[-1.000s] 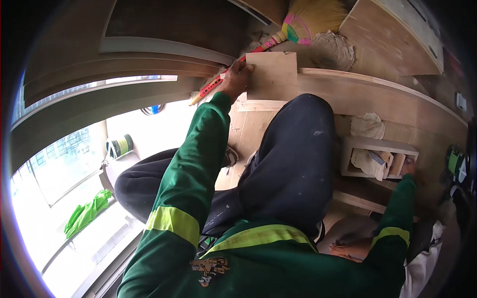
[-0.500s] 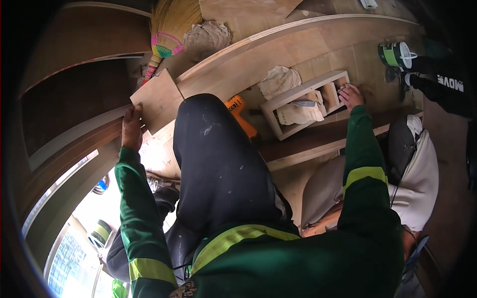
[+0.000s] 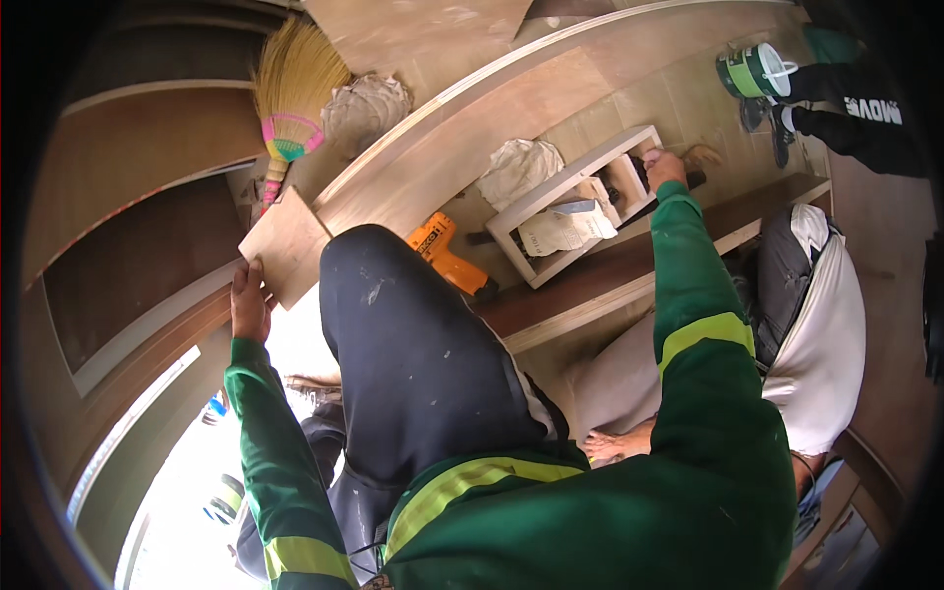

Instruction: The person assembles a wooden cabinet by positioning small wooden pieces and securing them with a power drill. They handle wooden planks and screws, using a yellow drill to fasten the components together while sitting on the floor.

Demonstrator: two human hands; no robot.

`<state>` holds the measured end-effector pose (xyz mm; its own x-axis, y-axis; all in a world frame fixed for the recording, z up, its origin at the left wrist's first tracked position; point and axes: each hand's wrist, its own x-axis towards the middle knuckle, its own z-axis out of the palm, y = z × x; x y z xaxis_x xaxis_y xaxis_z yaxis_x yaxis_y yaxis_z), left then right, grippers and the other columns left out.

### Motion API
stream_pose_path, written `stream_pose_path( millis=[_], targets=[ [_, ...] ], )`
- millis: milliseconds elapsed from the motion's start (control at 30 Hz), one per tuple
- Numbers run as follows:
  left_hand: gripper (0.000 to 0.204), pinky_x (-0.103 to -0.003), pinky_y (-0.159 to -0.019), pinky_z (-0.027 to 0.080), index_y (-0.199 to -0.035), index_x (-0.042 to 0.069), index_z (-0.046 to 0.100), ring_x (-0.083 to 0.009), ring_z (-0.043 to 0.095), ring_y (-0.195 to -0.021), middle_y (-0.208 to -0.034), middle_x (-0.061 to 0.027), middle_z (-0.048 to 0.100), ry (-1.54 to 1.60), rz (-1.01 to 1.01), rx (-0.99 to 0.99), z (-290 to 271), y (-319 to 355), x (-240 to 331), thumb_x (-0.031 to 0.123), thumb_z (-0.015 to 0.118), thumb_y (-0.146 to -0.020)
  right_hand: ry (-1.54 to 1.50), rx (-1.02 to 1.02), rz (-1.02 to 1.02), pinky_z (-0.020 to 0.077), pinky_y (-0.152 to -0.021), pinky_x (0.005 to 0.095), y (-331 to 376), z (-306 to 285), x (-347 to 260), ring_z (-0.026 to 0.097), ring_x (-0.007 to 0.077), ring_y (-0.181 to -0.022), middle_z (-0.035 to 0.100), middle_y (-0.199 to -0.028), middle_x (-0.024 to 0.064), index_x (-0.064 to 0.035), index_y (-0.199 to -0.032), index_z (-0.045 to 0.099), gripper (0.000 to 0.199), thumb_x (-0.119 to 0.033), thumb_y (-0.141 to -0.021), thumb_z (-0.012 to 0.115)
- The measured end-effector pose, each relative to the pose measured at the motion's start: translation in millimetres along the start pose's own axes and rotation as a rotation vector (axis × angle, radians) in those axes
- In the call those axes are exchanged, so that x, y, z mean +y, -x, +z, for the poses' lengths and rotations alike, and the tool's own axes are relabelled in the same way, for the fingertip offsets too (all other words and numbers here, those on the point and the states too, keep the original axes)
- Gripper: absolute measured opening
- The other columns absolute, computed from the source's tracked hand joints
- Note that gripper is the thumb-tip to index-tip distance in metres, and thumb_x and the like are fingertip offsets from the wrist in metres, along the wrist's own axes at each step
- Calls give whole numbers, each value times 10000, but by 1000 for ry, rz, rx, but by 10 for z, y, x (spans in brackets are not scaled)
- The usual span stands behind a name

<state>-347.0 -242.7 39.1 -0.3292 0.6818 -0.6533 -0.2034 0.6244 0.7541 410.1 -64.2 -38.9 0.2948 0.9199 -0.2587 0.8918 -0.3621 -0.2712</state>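
Observation:
My left hand (image 3: pixel 253 305) grips the lower edge of a thin square-cornered wooden board (image 3: pixel 287 248), with the thumb on its face. The board lies tilted beside my raised knee, against the long plywood panel (image 3: pixel 442 147). My right arm stretches out to a wooden tool tray (image 3: pixel 513 246), and my right hand (image 3: pixel 665 169) is closed at its far right end; the fingertips are partly hidden. Inside the tray lie a torn piece of sandpaper (image 3: pixel 560 234) and a flat grey blade (image 3: pixel 575 207). Just left of the tray rests an orange power tool (image 3: pixel 454 264).
Crumpled cloths (image 3: pixel 519 173) lie behind the tray and beside the straw broom (image 3: pixel 290 74). A long board (image 3: pixel 590 307) runs in front of the tray. A person in light trousers (image 3: pixel 816 344) sits at right; another person's legs (image 3: pixel 826 93) stand by a green-and-white bucket (image 3: pixel 755 71).
The whole view has shifted, so things appear farther left. My right hand has curled more tightly at the tray's end. My left hand keeps its hold on the board.

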Motion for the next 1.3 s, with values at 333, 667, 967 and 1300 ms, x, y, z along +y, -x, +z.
stream_pose_path(
  millis=[333,667,967,1300],
  targets=[
    [235,-326,-776,528,-1181,126,541,-143,616,-888,-1030,-3,614,-3,-16,-11,-22,43,56,310,530,-1036,70,-310,-385,557,-793,426,606,-312,-491,703,336,-857,720,-956,186,-59,-919,755,160,-173,-826,693],
    [345,-373,-825,524,-1286,90,517,-200,616,-932,-1093,-58,619,-52,-40,41,-33,19,61,308,533,-1019,634,-293,-407,557,-794,509,654,288,-638,690,408,-923,702,-967,239,-12,-886,726,229,-119,-890,523],
    [447,-352,-895,495,-1273,39,549,-208,590,-1050,-1163,-105,617,-276,366,443,-12,-87,-442,313,682,-946,511,-334,-575,540,-830,536,480,381,-532,670,424,-972,687,-1015,262,-24,-1001,706,225,-95,-904,515],
    [384,-415,-865,529,-1166,30,634,-300,618,-1040,-1135,-164,607,1,583,640,397,8,-575,254,749,-876,-296,-373,-615,539,-768,319,1504,-795,-2947,644,158,-785,660,-843,104,19,-1076,623,151,-49,-943,605]
  ],
)
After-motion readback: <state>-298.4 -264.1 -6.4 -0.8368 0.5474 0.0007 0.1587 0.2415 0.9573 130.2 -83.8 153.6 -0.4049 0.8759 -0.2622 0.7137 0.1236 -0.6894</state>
